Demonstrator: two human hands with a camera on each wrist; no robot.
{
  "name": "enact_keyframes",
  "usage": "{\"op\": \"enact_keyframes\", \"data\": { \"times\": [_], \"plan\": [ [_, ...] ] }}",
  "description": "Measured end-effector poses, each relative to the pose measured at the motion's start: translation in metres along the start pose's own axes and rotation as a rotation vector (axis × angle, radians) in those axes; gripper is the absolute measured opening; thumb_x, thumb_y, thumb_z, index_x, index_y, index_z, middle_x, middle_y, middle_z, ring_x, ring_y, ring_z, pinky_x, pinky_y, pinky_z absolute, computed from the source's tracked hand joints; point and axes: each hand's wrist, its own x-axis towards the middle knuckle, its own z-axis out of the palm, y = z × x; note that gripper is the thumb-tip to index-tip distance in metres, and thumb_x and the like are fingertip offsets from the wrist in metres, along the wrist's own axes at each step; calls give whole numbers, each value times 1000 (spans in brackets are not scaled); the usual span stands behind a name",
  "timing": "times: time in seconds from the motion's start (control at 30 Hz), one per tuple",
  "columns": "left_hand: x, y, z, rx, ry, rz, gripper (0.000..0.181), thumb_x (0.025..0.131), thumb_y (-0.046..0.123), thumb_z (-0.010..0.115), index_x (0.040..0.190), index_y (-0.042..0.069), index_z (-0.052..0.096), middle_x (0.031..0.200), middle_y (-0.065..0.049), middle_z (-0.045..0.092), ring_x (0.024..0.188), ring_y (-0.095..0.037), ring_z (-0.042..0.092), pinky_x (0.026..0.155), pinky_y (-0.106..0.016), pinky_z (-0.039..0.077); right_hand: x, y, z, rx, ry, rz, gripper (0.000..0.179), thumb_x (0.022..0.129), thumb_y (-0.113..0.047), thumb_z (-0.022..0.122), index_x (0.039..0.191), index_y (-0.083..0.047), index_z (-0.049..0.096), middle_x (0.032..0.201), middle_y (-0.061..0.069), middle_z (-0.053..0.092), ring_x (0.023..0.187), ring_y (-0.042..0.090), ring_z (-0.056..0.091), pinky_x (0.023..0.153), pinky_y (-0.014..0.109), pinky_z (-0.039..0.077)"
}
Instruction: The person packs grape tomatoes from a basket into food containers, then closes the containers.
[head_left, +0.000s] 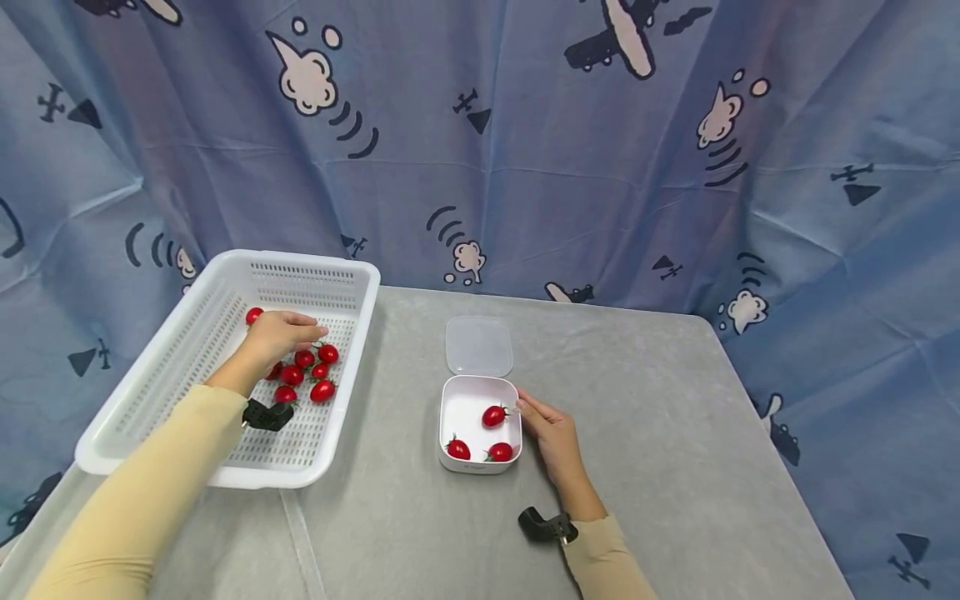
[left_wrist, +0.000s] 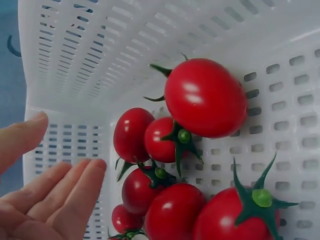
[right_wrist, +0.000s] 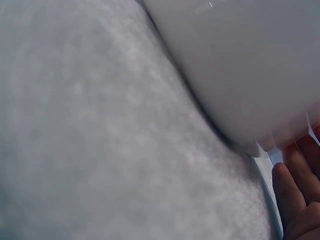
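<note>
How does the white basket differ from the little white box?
The basket is much larger than the box. The basket's sides are slotted, while the box's are solid. The basket holds more tomatoes; the box has just three. Both are white, open-topped and hold red tomatoes.

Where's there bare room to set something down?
Widest free patch: the table right of the right hand. A narrower strip runs between the basket and white box. It's crowded around the basket's tomatoes, where the left hand is, and behind the box, where the lid lies.
</note>
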Motion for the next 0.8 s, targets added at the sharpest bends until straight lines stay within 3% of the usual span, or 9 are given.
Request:
{"op": "enact_keyframes", "data": {
  "times": [0.27, 0.4, 0.5, 0.6, 0.8],
  "plan": [
    [2, -6, 1, -26, -17, -66, 55, 93, 25, 68, 131, -14, 54, 132, -28, 60, 113, -26, 68, 101, -37, 53, 0, 1, 0, 1, -1, 2, 36, 94, -13, 68, 126, 3, 65, 131, 18, 63, 104, -7, 64, 87, 14, 53],
    [3, -6, 3, -66, -31, -98, 51, 92, 19, 70, 126, -16, 54, 118, -24, 70, 90, -14, 75, 87, -26, 58, 0, 0, 0, 8, 1, -1, 36, 93, -12, 68, 125, 4, 65, 130, 17, 64, 104, -6, 65, 87, 14, 54],
    [5, -4, 5, -77, -30, -122, 46, 91, 18, 72, 120, -13, 56, 106, -17, 72, 76, -4, 71, 80, -23, 59, 0, -1, 1, 4, 3, -5, 37, 93, -12, 68, 125, 5, 65, 128, 16, 65, 103, -6, 65, 86, 14, 54],
    [8, 0, 8, -43, -28, -146, 44, 89, 20, 73, 116, -10, 55, 103, -14, 69, 75, -3, 70, 80, -23, 59, 0, -1, 1, 9, 6, -5, 36, 93, -12, 68, 125, 5, 65, 127, 15, 66, 102, -6, 65, 85, 14, 54],
    [12, 5, 16, -24, -40, -158, 47, 88, 18, 75, 119, -12, 57, 111, -18, 67, 79, -7, 71, 84, -27, 59, 0, -2, 1, 45, -11, 0, 37, 93, -11, 68, 126, 6, 64, 127, 16, 65, 103, -5, 66, 88, 15, 54]
  ]
}}
